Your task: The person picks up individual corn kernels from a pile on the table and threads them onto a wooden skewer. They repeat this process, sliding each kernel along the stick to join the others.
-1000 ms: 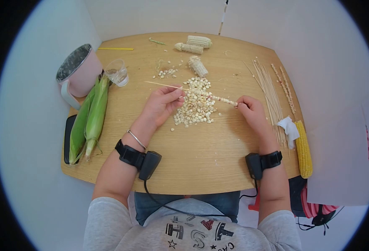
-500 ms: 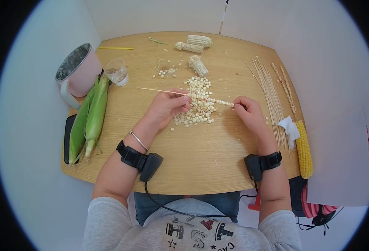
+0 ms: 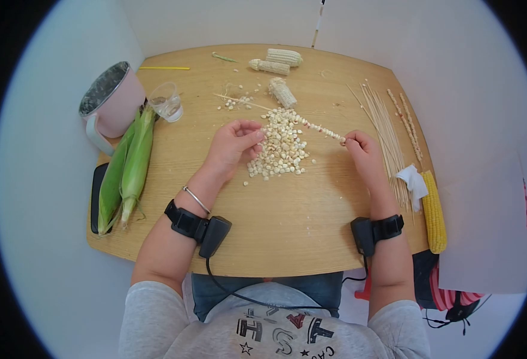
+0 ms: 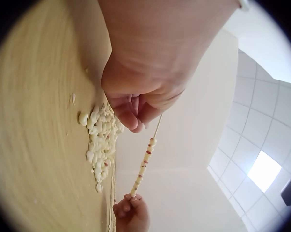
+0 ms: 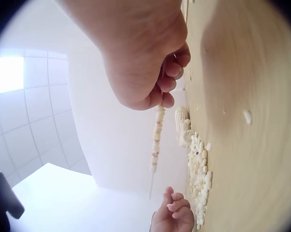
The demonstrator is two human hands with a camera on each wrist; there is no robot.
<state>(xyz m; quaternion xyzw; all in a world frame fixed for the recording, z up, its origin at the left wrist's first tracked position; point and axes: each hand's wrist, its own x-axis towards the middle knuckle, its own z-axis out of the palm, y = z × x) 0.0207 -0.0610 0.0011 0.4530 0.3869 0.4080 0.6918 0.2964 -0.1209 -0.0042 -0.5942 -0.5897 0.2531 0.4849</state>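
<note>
My right hand [image 3: 365, 154] pinches the lower end of a thin wooden skewer [image 3: 245, 102] strung with pale and reddish corn kernels [image 3: 320, 128]. In the right wrist view the strung kernels [image 5: 157, 137] run down from my fingertips to the skewer's bare end. My left hand [image 3: 234, 143] hovers beside the pile of loose kernels [image 3: 284, 152], apart from the skewer. In the left wrist view its thumb and curled fingers [image 4: 131, 121] come together at the tips; whether a kernel sits between them I cannot tell.
Stripped cobs [image 3: 282, 93] lie behind the pile. At the right are bare skewers [image 3: 383, 131], two strung skewers [image 3: 408, 127], a white tissue [image 3: 414, 183] and a yellow corn cob [image 3: 434, 215]. Husked ears [image 3: 139, 161], a plastic cup [image 3: 167, 105] and a pink pot [image 3: 117, 102] stand left.
The left hand has come off the skewer, moving slightly left. The skewer's bare end has swung away from it, up toward the back, while the right hand keeps hold of the other end.
</note>
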